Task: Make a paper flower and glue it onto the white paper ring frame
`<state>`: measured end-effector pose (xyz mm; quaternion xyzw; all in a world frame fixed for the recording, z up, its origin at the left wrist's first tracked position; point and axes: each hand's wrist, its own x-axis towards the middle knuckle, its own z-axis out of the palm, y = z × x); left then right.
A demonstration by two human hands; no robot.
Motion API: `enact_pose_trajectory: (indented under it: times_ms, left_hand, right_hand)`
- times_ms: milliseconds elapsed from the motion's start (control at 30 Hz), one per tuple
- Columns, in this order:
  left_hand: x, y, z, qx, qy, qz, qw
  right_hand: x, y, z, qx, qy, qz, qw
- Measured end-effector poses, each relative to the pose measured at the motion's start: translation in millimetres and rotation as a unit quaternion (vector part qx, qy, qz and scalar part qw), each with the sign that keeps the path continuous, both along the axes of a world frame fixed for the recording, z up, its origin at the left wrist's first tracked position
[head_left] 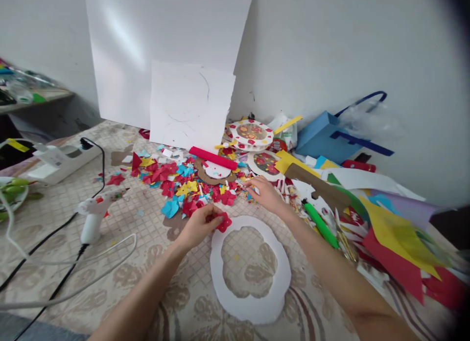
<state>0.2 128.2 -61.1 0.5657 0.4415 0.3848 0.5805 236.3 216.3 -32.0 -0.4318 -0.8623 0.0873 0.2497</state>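
My left hand (203, 224) pinches a red paper flower (223, 223) at the upper left edge of a white paper ring (250, 317). The ring lies flat on the patterned tablecloth, with a wavy outline and a large opening. Farther right, my right hand (267, 194) reaches over the near edge of a heap of coloured paper scraps (161, 173). Its thumb and fingers come together at the tips; whatever may be between them is too small to name. Red, yellow and blue paper flowers lie just beyond my left hand.
A white glue gun (93, 218) stands at left with its cord, near a power strip (69, 160). Scissors (345, 240), a green cutter (321, 224) and coloured sheets (392, 233) crowd the right. Decorated rings (251, 134) and a white board (169, 28) are behind.
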Motion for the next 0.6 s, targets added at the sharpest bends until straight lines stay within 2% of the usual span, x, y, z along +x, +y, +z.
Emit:
enact_pose_trajectory:
  times_ms: [167, 267, 333, 400, 533, 600]
  left_hand:
    - [-2.1, 0.1, -4.2, 0.023, 0.014, 0.012, 1.000]
    - [-1.7, -0.3, -3.8, 0.034, 0.020, 0.015, 0.999]
    - [-1.1, -0.9, -1.9, 0.036, 0.025, 0.016, 0.999]
    - [-0.4, -1.6, 0.3, 0.035, 0.028, 0.017, 0.999]
    - [0.4, -3.0, 3.2, 0.030, 0.027, 0.019, 0.999]
    - [0.6, -3.3, 3.8, 0.031, 0.028, 0.016, 0.999]
  right_hand:
    - [-23.4, 5.3, -15.8, 0.007, -0.076, 0.097, 0.992]
    - [-31.1, 4.5, -22.9, 0.020, -0.096, 0.124, 0.987]
    - [-32.7, 5.7, -24.7, 0.026, -0.074, 0.130, 0.988]
    - [-31.9, 8.9, -22.9, 0.024, -0.019, 0.118, 0.993]
    - [-28.6, 17.9, -8.8, 0.036, 0.100, 0.023, 0.994]
    - [-28.9, 21.8, -1.6, 0.056, 0.120, -0.005, 0.991]
